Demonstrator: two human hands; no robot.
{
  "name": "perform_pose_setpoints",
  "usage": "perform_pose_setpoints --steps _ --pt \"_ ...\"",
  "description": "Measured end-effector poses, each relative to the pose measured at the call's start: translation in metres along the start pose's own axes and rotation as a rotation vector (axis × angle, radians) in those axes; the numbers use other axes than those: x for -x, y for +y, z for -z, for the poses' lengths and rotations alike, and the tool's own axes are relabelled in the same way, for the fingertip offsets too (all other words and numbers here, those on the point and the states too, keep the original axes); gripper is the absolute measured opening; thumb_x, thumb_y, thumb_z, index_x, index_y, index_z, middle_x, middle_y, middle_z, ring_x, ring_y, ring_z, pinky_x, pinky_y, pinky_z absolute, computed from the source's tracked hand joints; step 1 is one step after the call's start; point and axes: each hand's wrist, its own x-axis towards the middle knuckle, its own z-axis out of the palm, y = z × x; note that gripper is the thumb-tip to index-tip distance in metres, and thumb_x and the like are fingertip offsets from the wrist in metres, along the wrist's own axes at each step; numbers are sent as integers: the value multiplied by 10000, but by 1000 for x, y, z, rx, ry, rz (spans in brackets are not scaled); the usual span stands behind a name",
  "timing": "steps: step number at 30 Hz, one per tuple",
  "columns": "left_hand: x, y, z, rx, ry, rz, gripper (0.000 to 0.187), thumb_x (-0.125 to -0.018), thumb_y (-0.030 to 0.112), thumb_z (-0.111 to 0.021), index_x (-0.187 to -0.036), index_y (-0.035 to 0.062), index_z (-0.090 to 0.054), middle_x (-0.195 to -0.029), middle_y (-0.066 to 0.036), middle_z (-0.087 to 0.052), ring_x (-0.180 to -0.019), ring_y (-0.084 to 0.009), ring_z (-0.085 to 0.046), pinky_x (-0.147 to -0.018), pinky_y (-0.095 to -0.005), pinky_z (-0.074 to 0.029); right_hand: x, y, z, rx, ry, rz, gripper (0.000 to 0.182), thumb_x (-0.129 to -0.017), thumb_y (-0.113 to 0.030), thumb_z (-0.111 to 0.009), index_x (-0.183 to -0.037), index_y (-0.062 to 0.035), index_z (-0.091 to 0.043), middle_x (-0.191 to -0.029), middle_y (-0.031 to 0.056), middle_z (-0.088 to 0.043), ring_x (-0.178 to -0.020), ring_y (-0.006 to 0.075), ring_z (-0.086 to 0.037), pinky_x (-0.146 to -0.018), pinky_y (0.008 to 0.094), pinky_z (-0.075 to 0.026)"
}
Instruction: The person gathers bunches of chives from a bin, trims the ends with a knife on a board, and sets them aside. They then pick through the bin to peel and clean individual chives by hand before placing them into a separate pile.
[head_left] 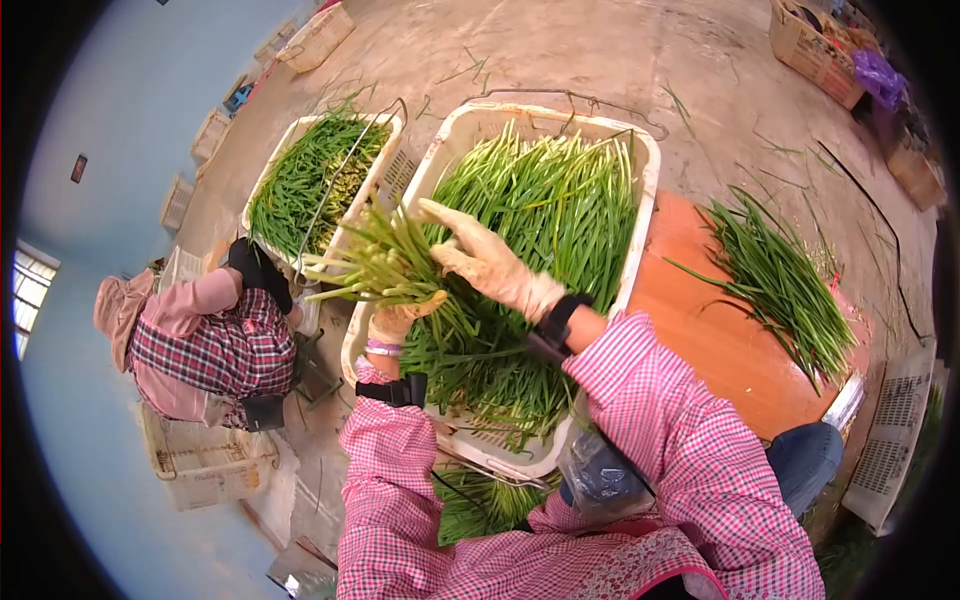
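My left hand [402,318]: fingers curled round green bunch [385,256]. Right hand [495,268]: fingers spread. Orange board [685,320] on littered floor [590,50], blue wall [110,150].

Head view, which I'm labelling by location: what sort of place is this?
Likely a produce packing shed: a big crate full of green stalks, a rough, littered floor and a second person bent low.

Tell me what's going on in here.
A person's left hand grips a bunch of green stalks over a big white crate full of similar greens. The right hand is open beside the bunch. More greens lie on an orange board, and a co-worker is beside a smaller crate of greens.
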Motion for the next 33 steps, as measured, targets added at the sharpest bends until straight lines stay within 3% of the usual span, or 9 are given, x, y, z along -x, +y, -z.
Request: perform_pose_setpoints --steps 3,6,12,16,20,22,27,31,33 --pt "-14 -3 26 1201 -87 629 481 -858 97 -650 -1280 22 -433 -1198 -127 -578 -1084 -218 -571 -938 -377 -472 40 31 -14 109 434 137 834 -805 -375 -698 -1453 -100 -251 -1300 227 -420 -1236 300 -412 -1055 414 -338" --pt "-4 -30 67 1495 -84 1288 523 -794 146 -714 -1234 5 -469 -1198 -133 -564 -1076 -231 -559 -945 -387 -450 66 34 -18 1418 -621 56 1081 -678 -614 -694 -1497 -176 -142 -1502 101 -255 -1396 294 -226 -1119 566 -172" --pt "-67 -85 210 1426 357 755 673 -648 375 -786 -1148 59 -464 -1004 -75 -506 -954 -241 -500 -1001 -436 -368 80 109 -22 1772 -960 -439 972 -786 -284 -714 -1509 -236 -66 -1575 -42 -30 -1448 228 -51 -1143 575 -45" --pt "-70 -132 297 1517 614 727 626 -617 326 -740 -1119 108 -436 -941 -20 -431 -947 -218 -441 -974 -435 -366 78 91 -19 1715 -991 -414 1003 -741 -563 -675 -1503 -217 -122 -1571 -30 -90 -1445 209 -80 -1128 593 -62" --pt "-44 -168 360 1664 710 566 610 -613 333 -714 -1095 105 -419 -965 -32 -432 -979 -222 -414 -996 -420 -356 76 36 -21 1524 -1030 -410 703 -749 -529 -672 -1301 -118 -534 -1404 55 -458 -1336 251 -367 -1058 590 -270" --pt "-42 -167 375 1720 717 494 620 -602 330 -724 -1091 107 -414 -968 -26 -434 -976 -216 -412 -959 -392 -370 76 19 -21 1225 -828 -274 337 -813 -346 -630 -1074 -138 -681 -1202 63 -620 -953 280 -652 -888 434 -487" --pt "-49 -162 379 1764 754 420 689 -537 361 -746 -1078 89 -415 -966 -29 -427 -921 -216 -419 -891 -378 -381 79 -29 -40 948 -346 108 678 -820 -309 -625 -1425 -181 -347 -1291 122 -554 -1097 326 -586 -915 421 -481" --pt "-50 -188 427 1642 608 560 639 -589 373 -696 -1084 78 -420 -982 -56 -437 -948 -215 -419 -939 -384 -370 75 4 9 861 -84 -883 833 -881 -404 -575 -1489 -101 -93 -1300 220 -518 -1162 371 -538 -951 438 -455" --pt "-38 -217 474 1476 588 684 685 -654 380 -671 -1186 41 -402 -1118 -98 -456 -1100 -245 -415 -1010 -411 -341 87 19 39 1114 -512 -714 704 -905 -403 -516 -1471 -110 -216 -1269 179 -558 -1144 362 -552 -958 438 -450"
